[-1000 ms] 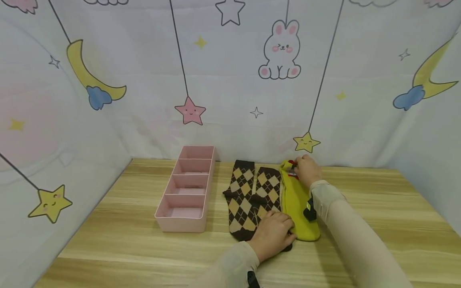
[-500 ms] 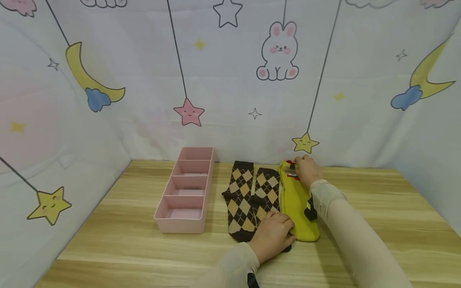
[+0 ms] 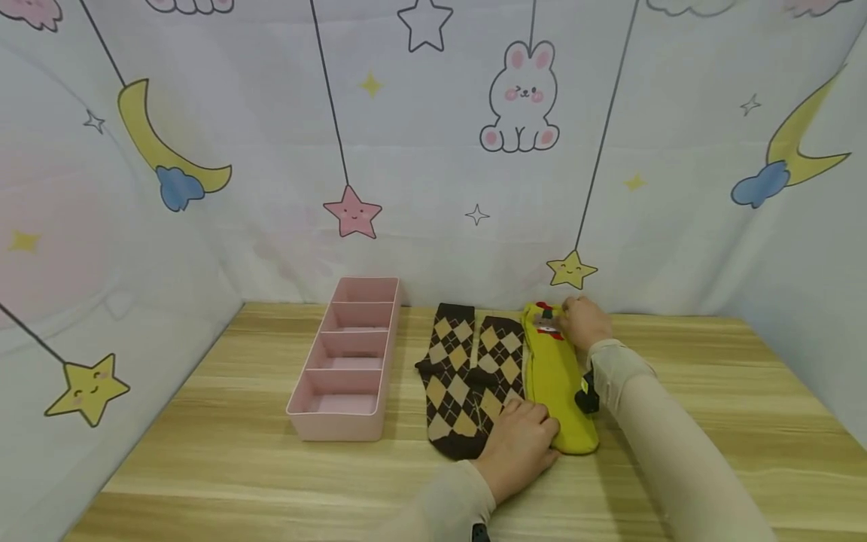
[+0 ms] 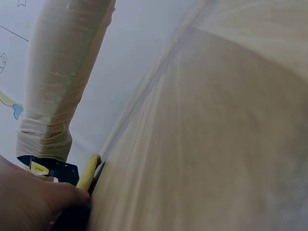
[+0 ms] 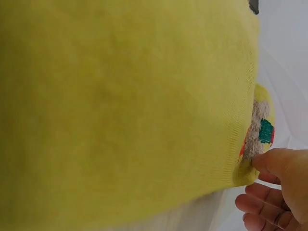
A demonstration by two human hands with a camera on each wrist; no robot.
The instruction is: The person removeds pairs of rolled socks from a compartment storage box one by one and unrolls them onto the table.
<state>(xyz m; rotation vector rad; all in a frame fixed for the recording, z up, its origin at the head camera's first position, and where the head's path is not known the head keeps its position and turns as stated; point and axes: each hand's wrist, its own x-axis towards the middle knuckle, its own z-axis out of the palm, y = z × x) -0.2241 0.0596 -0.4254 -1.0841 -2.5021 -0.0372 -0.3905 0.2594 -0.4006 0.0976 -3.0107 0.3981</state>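
Two brown argyle socks, a left one [image 3: 450, 376] and a right one [image 3: 501, 350], lie side by side on the table. Against the right one lies a yellow sock [image 3: 558, 391] with an animal face on its cuff. My left hand [image 3: 518, 444] rests over the right argyle sock's toe end, beside the yellow sock's edge; its fingertips are hidden. At the yellow cuff, my right hand [image 3: 585, 322] pinches the edge; in the right wrist view its thumb lies by the fuzzy patch [image 5: 257, 130], other fingers loosely bent.
A pink divided box [image 3: 342, 427] with several compartments stands left of the socks. Behind the wooden table [image 3: 203, 452] hangs a white printed curtain [image 3: 420, 165], close to the far edge. Both sleeved forearms reach in from the front.
My right hand has shifted slightly right along the yellow cuff, showing more of the animal face. The left hand now covers the right argyle sock's dark toe. The view has drifted slightly.
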